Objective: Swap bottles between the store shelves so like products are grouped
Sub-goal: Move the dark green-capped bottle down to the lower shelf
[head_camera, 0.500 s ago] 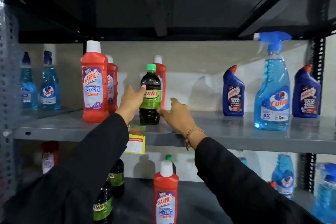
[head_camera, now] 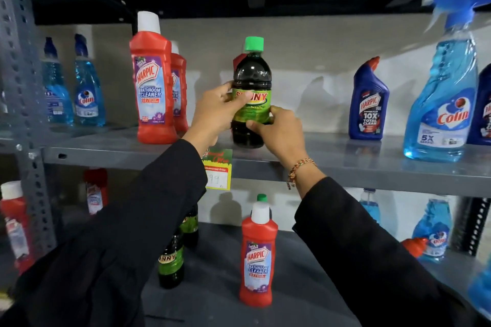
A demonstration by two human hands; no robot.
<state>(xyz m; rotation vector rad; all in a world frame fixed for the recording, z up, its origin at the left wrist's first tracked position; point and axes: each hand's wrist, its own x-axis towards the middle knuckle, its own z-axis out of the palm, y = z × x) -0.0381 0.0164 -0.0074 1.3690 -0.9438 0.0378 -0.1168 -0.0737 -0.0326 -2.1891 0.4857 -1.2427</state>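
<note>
A dark Sunny bottle [head_camera: 252,74] with a green cap and green label stands upright on the middle shelf [head_camera: 345,156]. My left hand [head_camera: 218,111] wraps its label from the left, and my right hand [head_camera: 276,130] grips its lower right side. Left of it stand two red Harpic bathroom cleaner bottles [head_camera: 152,82], and another red one is half hidden behind the Sunny bottle. On the lower shelf [head_camera: 212,295] a lone red Harpic bottle [head_camera: 257,255] stands in front, with two Sunny bottles [head_camera: 172,260] to its left, partly behind my left sleeve.
Two blue Colin refill bottles [head_camera: 87,87] stand far left on the middle shelf. A blue Harpic toilet cleaner [head_camera: 368,103] and a Colin spray bottle [head_camera: 446,82] stand to the right. A yellow price tag [head_camera: 218,172] hangs from the shelf edge. More Colin bottles [head_camera: 433,225] occupy the lower right.
Both hands have closed around the Sunny bottle; before, they only touched its sides. The view has moved closer to the shelf.
</note>
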